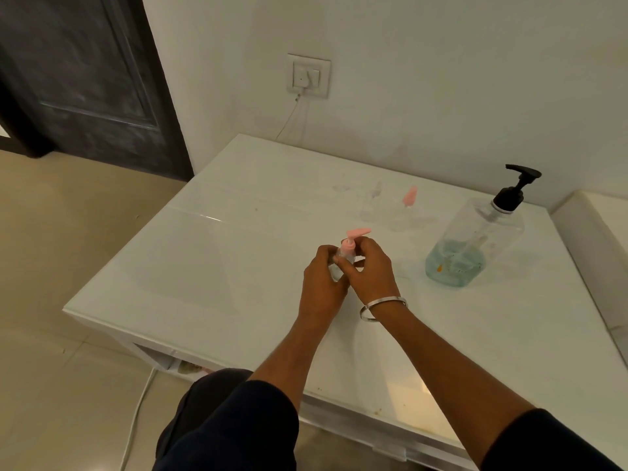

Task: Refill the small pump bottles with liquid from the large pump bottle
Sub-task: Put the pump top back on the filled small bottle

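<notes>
I see 1 small clear pump bottle with a pink pump (pixel 346 253) upright between my hands, its nozzle pointing right. 2 more small clear bottles stand farther back on the surface: 1 with a clear top (pixel 372 205) and 1 with a pink pump (pixel 406 212) just beside it. The large clear pump bottle (pixel 475 239) with a black pump stands at right, tilted in view, holding a low pool of bluish liquid.

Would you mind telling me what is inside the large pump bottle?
The large pump bottle holds pale blue liquid in its lower part only, with the pump's tube reaching down into it. Small dark and orange marks near the base are too blurred to identify.
</notes>
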